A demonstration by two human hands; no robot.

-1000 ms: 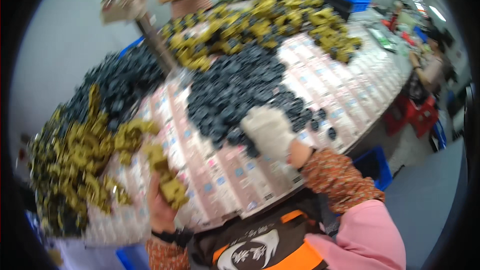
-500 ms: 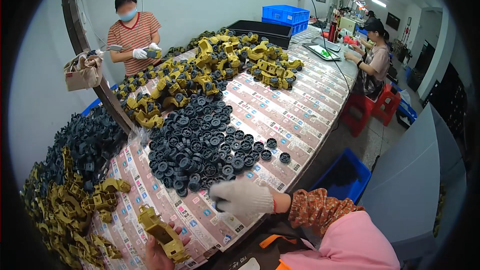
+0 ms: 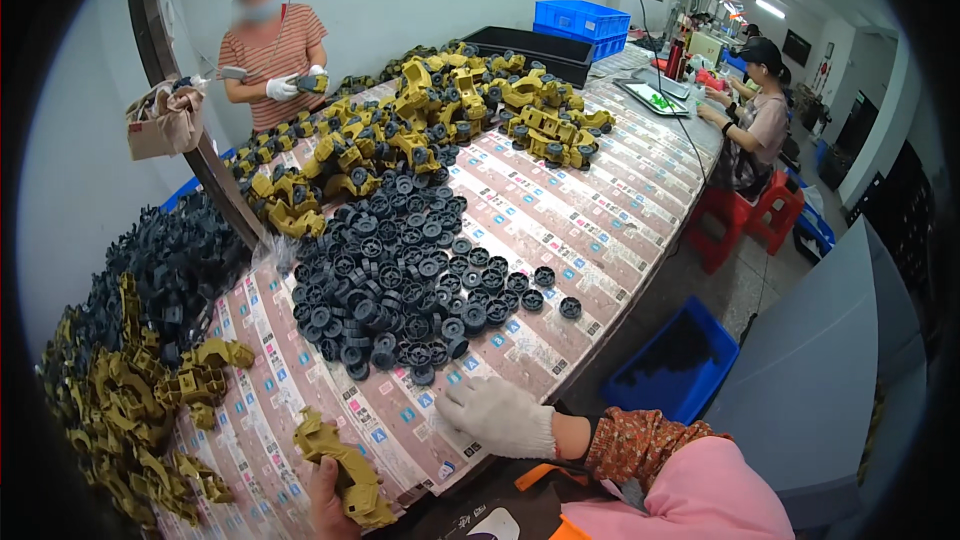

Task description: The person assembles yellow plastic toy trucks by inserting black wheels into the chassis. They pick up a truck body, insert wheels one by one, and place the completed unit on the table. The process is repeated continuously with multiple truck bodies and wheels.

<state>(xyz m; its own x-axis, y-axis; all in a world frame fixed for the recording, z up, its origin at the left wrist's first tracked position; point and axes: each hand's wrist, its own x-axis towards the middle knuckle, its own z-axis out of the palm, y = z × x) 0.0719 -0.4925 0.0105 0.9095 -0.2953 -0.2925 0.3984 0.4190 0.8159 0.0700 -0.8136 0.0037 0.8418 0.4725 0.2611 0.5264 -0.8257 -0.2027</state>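
Note:
My bare left hand (image 3: 326, 500) grips a yellow plastic toy truck body (image 3: 345, 470), thumb on its near side; the rest of its fingers are hidden behind the part. No wheels show on that body. My right hand (image 3: 498, 416), in a white knitted glove, is palm down at the table's near edge with its fingers stretched out to the left. Nothing shows in it, though its palm is hidden. Just beyond its fingertips spreads a heap of dark grey toy wheels (image 3: 375, 265), with one wheel (image 3: 423, 375) at the heap's near edge.
Yellow truck bodies (image 3: 120, 390) and dark grey parts (image 3: 175, 275) are piled at left. Wheeled yellow trucks (image 3: 400, 140) cover the far table (image 3: 590, 210). A post (image 3: 185, 110) rises at left. Blue bins (image 3: 675, 360) stand low at right. Two co-workers (image 3: 275, 60) (image 3: 755, 110) are at the table.
My right hand has moved slightly right and down, away from the wheels, and its fingers now show more clearly. The truck body in my left hand has shifted a little right and turned.

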